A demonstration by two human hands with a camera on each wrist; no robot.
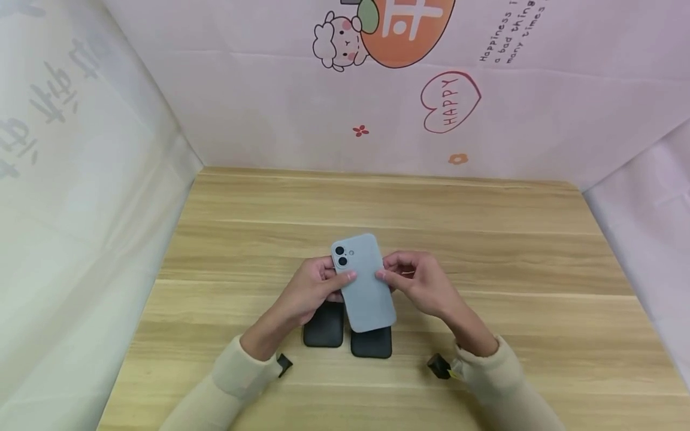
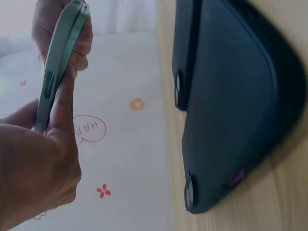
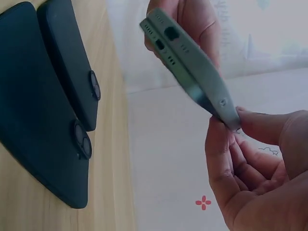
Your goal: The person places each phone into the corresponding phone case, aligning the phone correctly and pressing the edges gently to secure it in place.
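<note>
A light blue-grey phone case (image 1: 369,296) is held above the table, its back with two camera lenses facing up. My left hand (image 1: 315,284) grips its left edge near the cameras, thumb on the back. On the opposite edge, my right hand (image 1: 423,281) pinches between thumb and fingers. In the right wrist view the phone (image 3: 179,76) shows as a second layer against the case (image 3: 209,74), a narrow gap between them at the port end. Below them, two dark phones (image 1: 323,328) lie side by side on the table, partly covered by the held phone in the head view.
The wood-grain table (image 1: 512,239) is bordered by a printed white cloth (image 1: 259,108) at the back and plain cloth at the sides. Small black devices (image 1: 439,366) sit at both sleeve cuffs.
</note>
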